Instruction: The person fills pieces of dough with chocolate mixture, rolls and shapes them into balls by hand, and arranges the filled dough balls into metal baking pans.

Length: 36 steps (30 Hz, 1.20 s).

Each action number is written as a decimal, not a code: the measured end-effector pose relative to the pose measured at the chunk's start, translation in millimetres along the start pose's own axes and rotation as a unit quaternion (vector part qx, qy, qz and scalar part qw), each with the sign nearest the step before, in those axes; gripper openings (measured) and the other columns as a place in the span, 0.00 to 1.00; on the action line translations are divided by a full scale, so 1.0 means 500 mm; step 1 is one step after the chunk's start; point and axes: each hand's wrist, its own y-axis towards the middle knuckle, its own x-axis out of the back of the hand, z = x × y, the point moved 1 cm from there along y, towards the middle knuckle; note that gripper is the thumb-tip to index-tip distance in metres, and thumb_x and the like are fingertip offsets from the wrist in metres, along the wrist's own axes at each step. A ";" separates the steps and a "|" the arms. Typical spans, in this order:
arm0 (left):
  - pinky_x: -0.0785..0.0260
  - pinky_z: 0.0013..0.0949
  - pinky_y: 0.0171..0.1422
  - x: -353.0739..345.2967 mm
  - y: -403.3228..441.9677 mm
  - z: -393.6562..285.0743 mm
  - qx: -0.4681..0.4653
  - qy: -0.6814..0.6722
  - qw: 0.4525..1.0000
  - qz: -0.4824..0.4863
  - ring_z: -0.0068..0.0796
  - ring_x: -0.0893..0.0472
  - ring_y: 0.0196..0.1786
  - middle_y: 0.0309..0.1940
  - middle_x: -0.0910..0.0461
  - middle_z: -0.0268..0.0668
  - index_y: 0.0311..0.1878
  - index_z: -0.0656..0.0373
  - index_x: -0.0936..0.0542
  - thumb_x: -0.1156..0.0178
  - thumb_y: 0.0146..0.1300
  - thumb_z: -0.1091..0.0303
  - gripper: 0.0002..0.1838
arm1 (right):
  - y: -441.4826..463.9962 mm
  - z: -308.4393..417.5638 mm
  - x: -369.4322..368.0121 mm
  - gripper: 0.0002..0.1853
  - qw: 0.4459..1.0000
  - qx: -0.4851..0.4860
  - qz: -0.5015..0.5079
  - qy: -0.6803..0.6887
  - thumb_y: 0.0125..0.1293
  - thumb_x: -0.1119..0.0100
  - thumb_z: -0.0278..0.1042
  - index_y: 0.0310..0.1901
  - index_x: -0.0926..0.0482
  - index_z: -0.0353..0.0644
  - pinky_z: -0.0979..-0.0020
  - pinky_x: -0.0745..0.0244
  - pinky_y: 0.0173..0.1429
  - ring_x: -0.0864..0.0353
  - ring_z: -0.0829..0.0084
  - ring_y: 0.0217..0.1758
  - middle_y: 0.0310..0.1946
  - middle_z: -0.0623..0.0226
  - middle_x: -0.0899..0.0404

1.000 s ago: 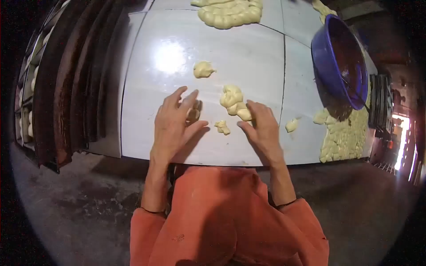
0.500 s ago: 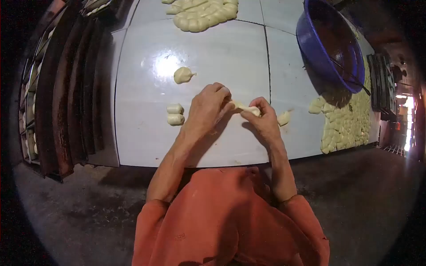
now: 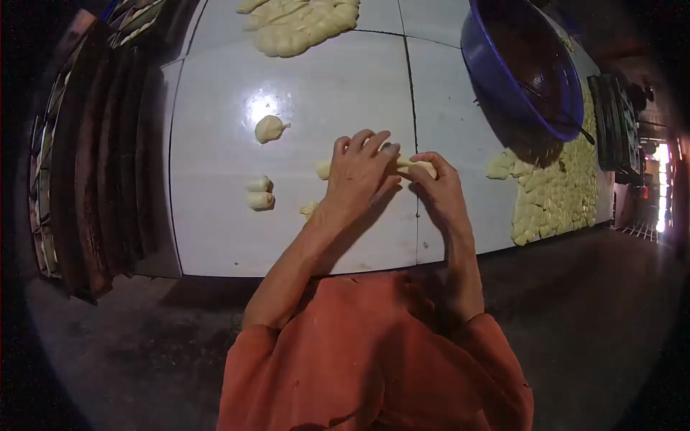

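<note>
A short strip of pale dough [image 3: 407, 167] stretches between my two hands over the white table [image 3: 230, 237]. My left hand [image 3: 359, 171] is bent over its left end, and more dough [image 3: 323, 170] shows beyond the back of that hand. Thumb and fingers of my right hand [image 3: 440, 179] pinch the right end. Two small dough rolls [image 3: 260, 193] lie side by side to the left, with a round dough lump [image 3: 270, 129] farther back. A small dough scrap [image 3: 308, 209] sits beside my left wrist.
A large sheet of dough pieces [image 3: 305, 29] lies at the back. The purple basin [image 3: 496, 68] stands at the right, near a spread of flattened dough [image 3: 550, 197]. Dark trays [image 3: 90, 165] are stacked on the left, others [image 3: 614, 129] at the far right.
My hands first stood apart, with the left at the rolls. They came together on the dough, and the left hand let the rolls go. The view has shifted right.
</note>
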 end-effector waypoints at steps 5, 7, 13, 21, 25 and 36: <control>0.39 0.45 0.60 -0.042 0.012 -0.019 -0.027 -0.004 1.000 -0.014 0.28 0.19 0.52 0.41 0.13 0.26 0.42 0.49 0.13 0.29 0.54 0.64 0.11 | 0.009 -0.017 0.018 0.11 1.000 0.004 0.016 0.022 0.61 0.29 0.32 0.39 0.21 0.39 0.81 0.30 0.33 0.26 0.84 0.31 0.29 0.73 0.23; 0.40 0.45 0.61 -0.046 0.011 -0.019 -0.028 0.003 0.999 -0.018 0.29 0.20 0.53 0.42 0.13 0.27 0.42 0.49 0.13 0.30 0.54 0.65 0.11 | -0.012 0.001 0.042 0.10 0.998 0.001 0.022 0.062 0.59 0.29 0.31 0.39 0.21 0.40 0.81 0.31 0.32 0.26 0.84 0.30 0.30 0.73 0.23; 0.41 0.52 0.66 -0.057 0.006 -0.034 0.012 0.015 1.000 -0.012 0.38 0.22 0.57 0.49 0.17 0.36 0.47 0.52 0.15 0.33 0.59 0.69 0.12 | -0.080 0.038 0.124 0.09 0.927 0.137 0.067 0.344 0.57 0.36 0.23 0.37 0.25 0.41 0.79 0.35 0.23 0.29 0.80 0.25 0.28 0.67 0.27; 0.65 0.78 0.75 -0.012 0.032 -0.103 0.014 -0.117 0.991 0.063 0.48 0.36 0.76 0.73 0.33 0.44 0.75 0.45 0.34 0.30 0.57 0.44 0.44 | -0.078 0.078 0.143 0.24 0.954 0.094 -0.012 0.284 0.67 0.41 0.24 0.64 0.30 0.31 0.67 0.15 0.55 0.16 0.66 0.52 0.54 0.56 0.21; 0.31 0.45 0.69 0.018 0.079 -0.148 0.074 -0.292 0.951 0.078 0.43 0.21 0.63 0.60 0.20 0.45 0.68 0.55 0.24 0.31 0.63 0.52 0.32 | -0.067 0.036 0.101 0.18 0.947 0.073 0.007 0.312 0.70 0.39 0.27 0.59 0.26 0.33 0.76 0.13 0.42 0.13 0.74 0.42 0.47 0.60 0.18; 0.43 0.49 0.76 -0.062 0.106 -0.194 0.018 -0.311 0.946 -0.096 0.50 0.20 0.61 0.66 0.24 0.50 0.74 0.65 0.37 0.33 0.67 0.56 0.39 | -0.069 0.053 0.106 0.12 0.919 0.287 -0.249 -0.108 0.63 0.29 0.28 0.46 0.20 0.39 0.72 0.23 0.48 0.18 0.73 0.43 0.40 0.67 0.18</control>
